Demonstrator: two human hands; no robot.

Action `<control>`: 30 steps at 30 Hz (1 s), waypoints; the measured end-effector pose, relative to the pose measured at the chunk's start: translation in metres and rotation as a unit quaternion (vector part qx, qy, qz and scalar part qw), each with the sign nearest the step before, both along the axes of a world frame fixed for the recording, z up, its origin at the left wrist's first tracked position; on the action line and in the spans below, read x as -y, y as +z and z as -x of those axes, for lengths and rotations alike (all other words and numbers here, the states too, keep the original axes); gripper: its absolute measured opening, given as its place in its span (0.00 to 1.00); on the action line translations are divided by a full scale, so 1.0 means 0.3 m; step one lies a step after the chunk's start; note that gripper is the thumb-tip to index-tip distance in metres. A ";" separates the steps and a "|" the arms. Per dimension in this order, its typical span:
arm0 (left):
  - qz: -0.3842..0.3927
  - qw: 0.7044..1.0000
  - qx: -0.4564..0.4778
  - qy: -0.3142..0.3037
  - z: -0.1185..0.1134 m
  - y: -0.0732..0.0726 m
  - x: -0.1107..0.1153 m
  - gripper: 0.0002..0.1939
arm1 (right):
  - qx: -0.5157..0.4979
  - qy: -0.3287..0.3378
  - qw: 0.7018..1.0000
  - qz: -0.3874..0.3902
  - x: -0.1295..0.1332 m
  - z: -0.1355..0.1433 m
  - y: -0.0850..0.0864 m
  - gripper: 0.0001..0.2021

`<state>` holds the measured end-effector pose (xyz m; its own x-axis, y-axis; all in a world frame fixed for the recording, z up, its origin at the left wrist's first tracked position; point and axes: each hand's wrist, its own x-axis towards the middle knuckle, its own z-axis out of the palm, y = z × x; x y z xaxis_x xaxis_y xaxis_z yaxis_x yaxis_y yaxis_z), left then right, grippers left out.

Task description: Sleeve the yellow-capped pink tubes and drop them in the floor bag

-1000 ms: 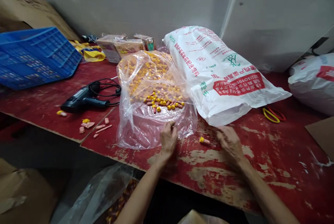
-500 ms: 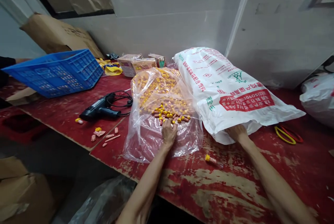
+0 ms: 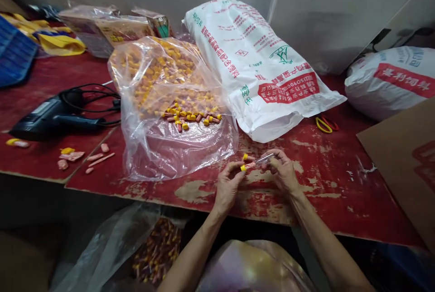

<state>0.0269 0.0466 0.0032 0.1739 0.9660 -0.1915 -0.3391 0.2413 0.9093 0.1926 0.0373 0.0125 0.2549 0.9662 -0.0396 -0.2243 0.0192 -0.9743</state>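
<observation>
My left hand (image 3: pixel 228 187) pinches a yellow-capped pink stick (image 3: pixel 249 165) between thumb and fingers. My right hand (image 3: pixel 284 173) is closed on a clear plastic tube (image 3: pixel 264 159), its mouth at the stick's pink end; how far the stick reaches inside is unclear. Just behind them another yellow cap (image 3: pixel 245 157) shows on the tabletop, its body partly covered. Left of my hands, a clear plastic bag (image 3: pixel 152 156) lies open towards me, with many yellow-capped pink pieces (image 3: pixel 192 117) in it. A white printed sack (image 3: pixel 268 122) rests beyond my right hand.
A black heat gun (image 3: pixel 50 113) with its cord lies at left, near loose pink pieces (image 3: pixel 71 156). Yellow-and-red-handled scissors (image 3: pixel 324 125) sit right of the sack. A cardboard flap (image 3: pixel 401 160) juts in at right. Below the table edge is a bag of capped tubes (image 3: pixel 158 249).
My left hand has left the clear bag and my right hand has come out from the sack's mouth. Both now meet over the table edge, holding a capped stick and a tube. The view shifted right.
</observation>
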 end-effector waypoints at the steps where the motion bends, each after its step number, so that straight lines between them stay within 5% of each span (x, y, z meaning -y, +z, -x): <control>1: 0.003 1.000 0.005 -0.001 -0.008 0.003 0.011 0.14 | 0.010 0.015 1.000 0.000 0.018 0.014 0.000 0.16; 6: 0.004 0.999 -0.021 0.047 -0.011 -0.002 0.056 0.13 | 0.187 0.097 0.978 0.004 0.071 0.056 -0.025 0.14; 10: -0.028 0.991 -0.112 0.068 -0.017 -0.036 0.096 0.14 | 0.382 0.056 0.920 -0.065 0.098 0.092 -0.065 0.10; 15: -0.095 0.978 -0.185 0.003 -0.014 -0.052 0.076 0.15 | 0.421 0.033 0.901 -0.098 0.099 0.083 -0.097 0.08; 17: -0.166 0.951 -0.262 0.005 0.006 -0.041 0.013 0.14 | 0.408 0.018 0.909 -0.082 0.069 0.040 -0.103 0.11; 21: -0.238 0.829 -0.484 0.151 0.097 -0.014 -0.217 0.12 | 0.439 -0.099 0.892 -0.041 -0.032 -0.065 -0.125 0.15; 26: -0.237 0.773 -0.563 0.173 0.175 -0.026 -0.540 0.13 | 0.568 -0.085 0.816 -0.060 -0.097 -0.115 -0.160 0.12; 30: -0.271 0.734 -0.606 0.142 0.167 -0.057 -0.669 0.11 | 0.605 -0.105 0.786 -0.070 -0.151 -0.163 -0.160 0.12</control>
